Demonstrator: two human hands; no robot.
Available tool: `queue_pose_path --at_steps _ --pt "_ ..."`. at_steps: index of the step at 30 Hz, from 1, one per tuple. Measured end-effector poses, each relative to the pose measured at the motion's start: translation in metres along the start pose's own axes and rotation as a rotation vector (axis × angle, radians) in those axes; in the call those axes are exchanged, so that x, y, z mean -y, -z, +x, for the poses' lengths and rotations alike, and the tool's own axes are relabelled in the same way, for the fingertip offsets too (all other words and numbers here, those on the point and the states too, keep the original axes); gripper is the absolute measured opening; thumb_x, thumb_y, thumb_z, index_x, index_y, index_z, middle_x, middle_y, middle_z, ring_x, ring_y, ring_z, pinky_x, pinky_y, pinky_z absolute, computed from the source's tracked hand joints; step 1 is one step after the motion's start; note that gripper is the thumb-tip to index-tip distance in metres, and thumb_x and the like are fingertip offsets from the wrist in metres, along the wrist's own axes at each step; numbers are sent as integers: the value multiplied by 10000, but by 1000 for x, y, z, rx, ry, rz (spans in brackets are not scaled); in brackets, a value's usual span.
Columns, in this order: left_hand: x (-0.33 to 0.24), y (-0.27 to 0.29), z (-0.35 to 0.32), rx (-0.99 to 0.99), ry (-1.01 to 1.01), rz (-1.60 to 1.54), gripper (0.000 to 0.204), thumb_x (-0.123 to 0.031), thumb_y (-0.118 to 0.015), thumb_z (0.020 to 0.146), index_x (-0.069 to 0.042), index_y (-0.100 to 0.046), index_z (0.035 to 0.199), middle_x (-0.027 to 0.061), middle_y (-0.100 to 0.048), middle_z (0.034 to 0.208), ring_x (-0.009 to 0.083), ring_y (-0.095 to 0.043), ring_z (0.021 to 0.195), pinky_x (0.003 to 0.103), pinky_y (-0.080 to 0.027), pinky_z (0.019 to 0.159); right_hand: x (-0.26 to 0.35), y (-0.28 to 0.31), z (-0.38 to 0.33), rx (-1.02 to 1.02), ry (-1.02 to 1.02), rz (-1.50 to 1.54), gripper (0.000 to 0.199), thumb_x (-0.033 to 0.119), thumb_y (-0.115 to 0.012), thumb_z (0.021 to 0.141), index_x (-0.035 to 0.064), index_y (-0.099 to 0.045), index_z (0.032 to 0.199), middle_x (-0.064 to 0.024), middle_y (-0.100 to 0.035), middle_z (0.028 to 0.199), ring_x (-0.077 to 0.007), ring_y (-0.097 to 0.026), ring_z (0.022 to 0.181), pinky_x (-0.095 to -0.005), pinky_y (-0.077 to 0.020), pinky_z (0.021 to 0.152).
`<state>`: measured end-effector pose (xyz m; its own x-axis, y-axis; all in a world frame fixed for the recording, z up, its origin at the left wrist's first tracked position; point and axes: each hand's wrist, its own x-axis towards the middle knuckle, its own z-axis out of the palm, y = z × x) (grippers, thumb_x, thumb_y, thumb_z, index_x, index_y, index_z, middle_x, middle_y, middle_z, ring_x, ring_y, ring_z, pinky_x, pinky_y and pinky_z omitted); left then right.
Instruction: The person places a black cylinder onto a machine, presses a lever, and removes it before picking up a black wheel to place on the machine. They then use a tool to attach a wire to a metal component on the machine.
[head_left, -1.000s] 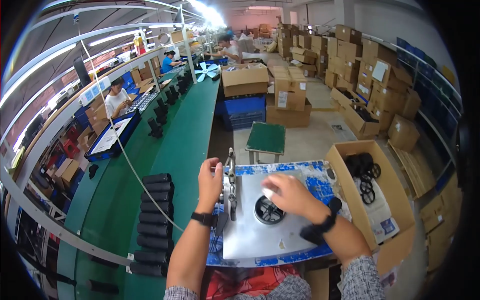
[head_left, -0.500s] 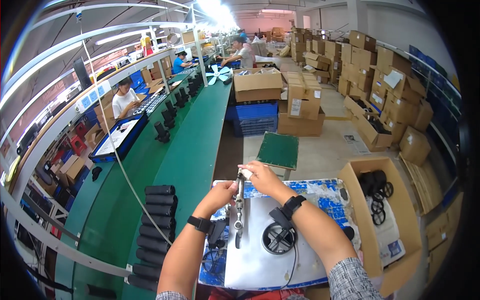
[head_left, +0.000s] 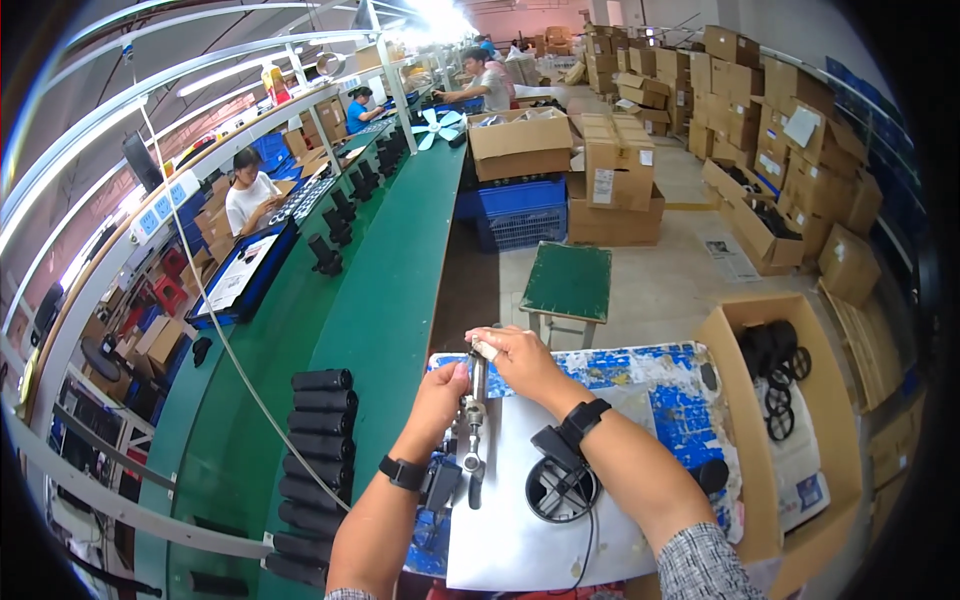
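Observation:
A metal clamp-like device (head_left: 475, 412) with a shaft, a jointed middle and a dark curved lower end stands over the white sheet (head_left: 510, 560) on the worktable. At its upper end my right hand (head_left: 517, 362) is closed, with a pale wrap on one finger; any small part between the fingers is hidden. My left hand (head_left: 437, 402) is closed against the left side of the shaft, its thumb uppermost. Below my right wrist lies a black spoked wheel (head_left: 562, 490) with a thin cable beside it. Both wrists carry black straps with small dark boxes.
An open carton (head_left: 850, 480) with black wheels stands at the right. Black cylinders (head_left: 320, 425) line the green bench (head_left: 385, 270) at the left. A green-topped stool (head_left: 567, 281), a blue crate (head_left: 520, 213) and cartons are ahead. Several people sit along the bench.
The whole view has shifted slightly. My right hand has come a little to the left at the device's top, nearer my left hand. Both hands remain at the device.

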<state>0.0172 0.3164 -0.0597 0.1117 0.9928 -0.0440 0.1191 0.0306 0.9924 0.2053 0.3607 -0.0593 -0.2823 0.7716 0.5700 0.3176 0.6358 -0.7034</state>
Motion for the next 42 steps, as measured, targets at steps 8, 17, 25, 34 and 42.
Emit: queue_pose_path --at_steps 8,17,25,34,42 --pt "-2 -6 4 -32 28 28 372 -247 -536 1119 -83 -581 788 -58 -499 752 77 -387 688 283 -347 646 0 -2 -3 -10 0 -52 351 25 -559 947 50 -742 1245 -146 -762 1190 -368 -676 962 -446 -563 937" --pt "2 -5 12 -33 62 25 362 -237 -541 1118 -62 -602 808 -49 -522 764 82 -400 694 282 -346 645 -4 -5 -1 -48 55 -68 357 -12 -569 915 21 -736 1229 -142 -754 1215 -367 -674 983 -444 -565 936" --pt "17 1 15 -11 6 71 322 -249 -529 1128 -35 -673 934 -46 -574 807 80 -468 736 269 -403 696 -3 -4 0 -32 27 -40 306 48 -603 957 40 -752 1224 -144 -769 1175 -356 -696 992 -420 -568 936" --pt "11 2 9 -2 -21 111 380 -290 -519 1126 -3 -678 934 -4 -631 813 113 -531 751 317 -453 714 1 7 2 76 -75 34 298 152 -669 986 78 -760 1260 -163 -778 1153 -332 -728 1018 -400 -574 922" --pt "13 6 12 17 -10 188 375 -289 -518 1125 -4 -663 929 -6 -630 815 111 -536 759 316 -455 720 1 14 6 164 -151 143 315 168 -689 993 66 -745 1286 -185 -775 1174 -321 -754 1081 -369 -570 950"
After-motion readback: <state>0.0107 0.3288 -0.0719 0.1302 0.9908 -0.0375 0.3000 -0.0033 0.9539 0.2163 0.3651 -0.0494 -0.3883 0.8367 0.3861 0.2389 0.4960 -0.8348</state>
